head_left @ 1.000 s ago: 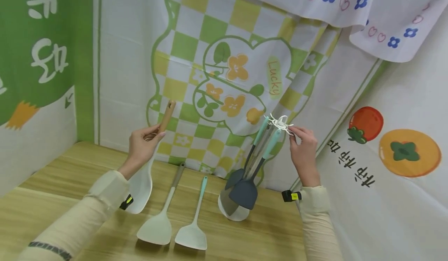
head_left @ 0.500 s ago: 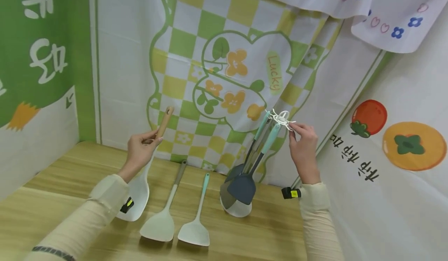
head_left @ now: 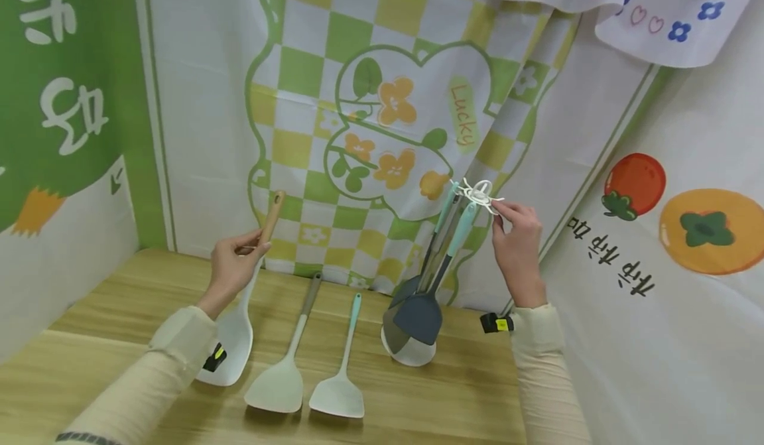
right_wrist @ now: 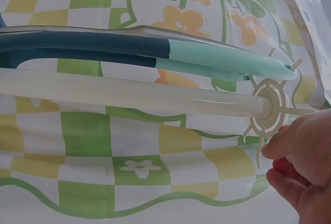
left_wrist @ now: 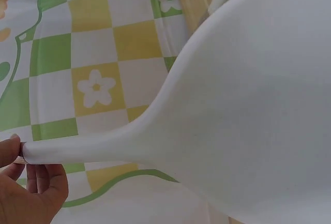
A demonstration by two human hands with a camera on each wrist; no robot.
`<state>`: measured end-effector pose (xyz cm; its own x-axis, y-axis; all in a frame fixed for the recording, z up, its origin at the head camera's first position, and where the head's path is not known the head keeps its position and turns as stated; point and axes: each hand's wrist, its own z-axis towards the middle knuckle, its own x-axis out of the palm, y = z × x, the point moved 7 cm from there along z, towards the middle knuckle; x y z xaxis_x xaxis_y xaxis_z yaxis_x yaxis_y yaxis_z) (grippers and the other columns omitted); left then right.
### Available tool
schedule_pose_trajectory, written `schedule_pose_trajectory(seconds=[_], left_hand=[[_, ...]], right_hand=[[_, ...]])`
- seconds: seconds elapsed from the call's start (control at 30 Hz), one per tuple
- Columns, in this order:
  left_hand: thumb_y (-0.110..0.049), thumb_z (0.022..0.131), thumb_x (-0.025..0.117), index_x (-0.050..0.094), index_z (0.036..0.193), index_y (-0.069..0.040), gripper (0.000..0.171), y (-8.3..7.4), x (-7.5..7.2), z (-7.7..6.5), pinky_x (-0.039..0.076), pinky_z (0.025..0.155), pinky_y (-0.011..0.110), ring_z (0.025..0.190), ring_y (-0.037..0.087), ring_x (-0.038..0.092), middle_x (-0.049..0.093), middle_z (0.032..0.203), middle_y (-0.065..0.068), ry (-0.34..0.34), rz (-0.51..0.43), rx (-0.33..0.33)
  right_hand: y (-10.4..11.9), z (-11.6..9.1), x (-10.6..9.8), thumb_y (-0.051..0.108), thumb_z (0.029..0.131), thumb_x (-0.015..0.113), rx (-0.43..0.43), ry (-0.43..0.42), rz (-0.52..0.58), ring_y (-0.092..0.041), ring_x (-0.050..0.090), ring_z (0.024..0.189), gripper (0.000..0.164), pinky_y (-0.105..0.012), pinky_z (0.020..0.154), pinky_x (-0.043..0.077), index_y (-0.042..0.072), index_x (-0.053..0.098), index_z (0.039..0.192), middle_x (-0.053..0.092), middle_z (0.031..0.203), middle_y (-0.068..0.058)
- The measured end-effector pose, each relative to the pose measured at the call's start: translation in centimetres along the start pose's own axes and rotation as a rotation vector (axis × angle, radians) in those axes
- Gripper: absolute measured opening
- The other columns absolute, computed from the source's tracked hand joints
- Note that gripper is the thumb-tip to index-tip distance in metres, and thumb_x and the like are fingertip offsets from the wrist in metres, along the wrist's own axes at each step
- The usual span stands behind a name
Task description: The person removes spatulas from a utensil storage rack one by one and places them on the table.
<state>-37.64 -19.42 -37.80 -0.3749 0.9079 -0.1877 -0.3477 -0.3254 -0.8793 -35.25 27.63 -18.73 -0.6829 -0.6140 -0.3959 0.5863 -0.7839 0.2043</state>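
Note:
My left hand (head_left: 233, 266) grips the wooden handle of a white spatula (head_left: 240, 335), handle end up and broad head low over the table. In the left wrist view the spatula's head (left_wrist: 243, 100) fills the right side. My right hand (head_left: 518, 246) pinches one hook arm of a white utensil rack (head_left: 480, 194), at the star-shaped top of its pole. Two dark spatulas (head_left: 420, 319) with mint handles hang from the rack, with a grey utensil head (head_left: 394, 333) partly hidden behind. The right wrist view shows thumb and fingertips at a hook below the pole (right_wrist: 207, 99).
Two pale spatulas lie on the wooden table (head_left: 465, 398) between my hands: a larger one (head_left: 277, 385) with a grey-brown handle, a smaller one (head_left: 340, 395) with a mint handle. A checkered cloth (head_left: 298, 120) hangs behind; a printed white wall (head_left: 686, 133) stands at right.
My left hand and its spatula have moved slightly left and lower. My right hand stays at the rack's hook, and the hanging spatulas look much the same. The head view has shifted a little.

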Motion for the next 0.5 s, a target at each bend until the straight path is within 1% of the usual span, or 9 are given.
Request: schedule_pose_trajectory(seconds=[0.1,0.23,0.37,0.5], left_hand=[[-0.016,0.098,0.069,0.063,0.134,0.002,0.041,0.1,-0.2,0.0,0.052,0.061,0.012,0.078,-0.011,0.057,0.069,0.119,0.028,-0.007,0.014,0.012],[-0.012,0.097,0.071,0.064,0.131,0.004,0.038,0.6,-0.1,-0.2,0.052,0.062,0.01,0.077,-0.011,0.058,0.07,0.116,0.029,-0.027,0.015,0.009],[-0.008,0.095,0.071,0.066,0.129,0.004,0.037,1.4,0.4,-0.3,0.052,0.063,0.009,0.075,-0.012,0.059,0.07,0.115,0.029,-0.043,0.006,-0.019],[-0.007,0.096,0.071,0.065,0.131,0.004,0.037,1.7,0.7,0.1,0.052,0.065,0.008,0.076,-0.014,0.058,0.07,0.117,0.029,-0.048,0.002,-0.029]], right_hand=[[0.0,0.1,0.1,-0.015,0.09,0.064,-0.001,-0.005,0.004,-0.046,0.062,0.097,0.023,-0.055,0.09,0.047,-0.009,0.074,0.11,0.072,0.104,-0.028],[0.0,0.1,0.2,-0.017,0.088,0.063,-0.011,-0.015,0.001,-0.047,0.061,0.095,0.024,-0.054,0.086,0.048,-0.01,0.075,0.108,0.071,0.102,-0.029],[0.0,-0.1,0.0,-0.019,0.087,0.062,-0.021,-0.009,-0.007,-0.047,0.06,0.094,0.026,-0.053,0.082,0.049,-0.01,0.075,0.108,0.071,0.1,-0.028],[0.0,-0.2,-0.2,-0.02,0.088,0.061,-0.027,0.008,-0.019,-0.046,0.059,0.094,0.028,-0.05,0.079,0.049,-0.01,0.074,0.111,0.071,0.102,-0.028]])
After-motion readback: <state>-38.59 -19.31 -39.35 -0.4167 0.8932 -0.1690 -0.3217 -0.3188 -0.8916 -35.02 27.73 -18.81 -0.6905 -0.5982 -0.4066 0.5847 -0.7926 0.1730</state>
